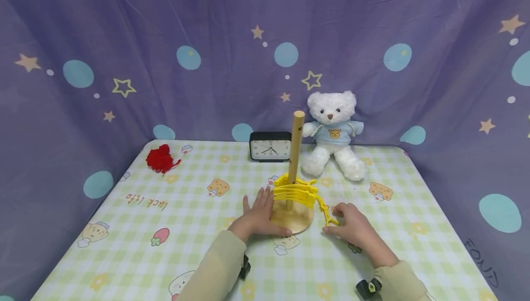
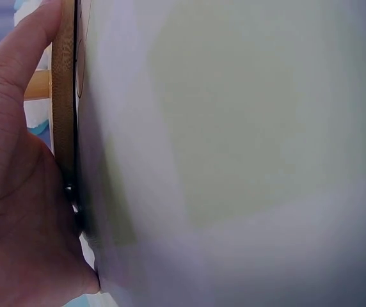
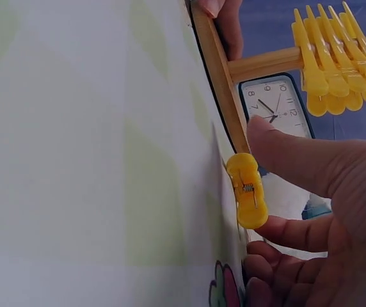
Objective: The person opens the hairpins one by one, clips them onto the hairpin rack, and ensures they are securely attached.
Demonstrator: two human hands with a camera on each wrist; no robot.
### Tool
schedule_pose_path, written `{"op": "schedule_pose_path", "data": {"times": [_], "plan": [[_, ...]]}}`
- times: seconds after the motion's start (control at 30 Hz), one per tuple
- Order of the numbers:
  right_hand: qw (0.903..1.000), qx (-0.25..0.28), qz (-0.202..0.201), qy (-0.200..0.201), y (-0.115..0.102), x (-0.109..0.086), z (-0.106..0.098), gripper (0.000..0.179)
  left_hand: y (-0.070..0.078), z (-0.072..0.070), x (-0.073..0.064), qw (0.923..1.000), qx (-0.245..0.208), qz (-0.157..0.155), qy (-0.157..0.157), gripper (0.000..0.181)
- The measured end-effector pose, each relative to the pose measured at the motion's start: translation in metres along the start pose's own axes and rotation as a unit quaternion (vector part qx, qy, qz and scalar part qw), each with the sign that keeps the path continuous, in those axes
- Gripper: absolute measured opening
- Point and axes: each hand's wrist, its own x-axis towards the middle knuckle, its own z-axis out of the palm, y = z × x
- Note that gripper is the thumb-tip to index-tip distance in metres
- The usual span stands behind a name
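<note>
A wooden stand (image 1: 292,222) with a round base and upright dowel stands on the cloth. My left hand (image 1: 259,217) holds the base at its left, thumb along the front rim and fingers along the side. The left wrist view shows its thumb (image 2: 29,45) against the base's edge (image 2: 63,109). Several yellow plastic clips (image 1: 296,193) cluster round the dowel. More yellow clips (image 1: 322,207) trail in a line toward my right hand (image 1: 352,227). Between that hand's thumb and index finger is the spread end of a yellow clip (image 3: 248,192), spring showing, low over the cloth.
A black-framed clock (image 1: 271,148) stands behind the dowel. To its right sits a white teddy bear (image 1: 333,135) in a blue top. Red yarn (image 1: 161,159) lies at the far left of the checked tablecloth (image 1: 194,209). A purple curtain (image 1: 223,94) hangs behind the table.
</note>
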Motion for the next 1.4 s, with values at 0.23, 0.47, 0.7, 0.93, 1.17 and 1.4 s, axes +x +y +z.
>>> {"op": "schedule_pose_path", "data": {"times": [0.23, 0.47, 0.7, 0.93, 1.17, 1.4], "plan": [[0.9993, -0.037, -0.002, -0.004, 0.0, 0.002, 0.004, 0.052, 0.002, -0.001, -0.001, 1.0, 0.005, 0.001, 0.001, 0.132], [0.9985, -0.052, -0.005, 0.013, 0.002, 0.004, 0.009, 0.041, 0.003, -0.002, -0.002, 1.0, -0.002, -0.001, -0.001, 0.131], [0.9987, -0.048, -0.008, 0.014, 0.001, 0.002, 0.007, 0.04, 0.002, -0.001, -0.001, 1.0, 0.001, -0.003, 0.0, 0.132], [0.9996, -0.027, 0.003, 0.013, 0.002, 0.001, 0.004, 0.038, 0.002, -0.001, -0.001, 1.0, -0.003, 0.004, 0.006, 0.132], [0.9993, 0.029, 0.017, 0.017, 0.002, -0.001, -0.002, 0.036, 0.001, 0.0, 0.0, 1.0, -0.001, 0.0, 0.006, 0.132], [0.9944, 0.084, 0.053, 0.038, 0.002, -0.006, -0.011, 0.038, 0.0, 0.0, -0.001, 1.0, -0.001, 0.001, 0.004, 0.131]]}}
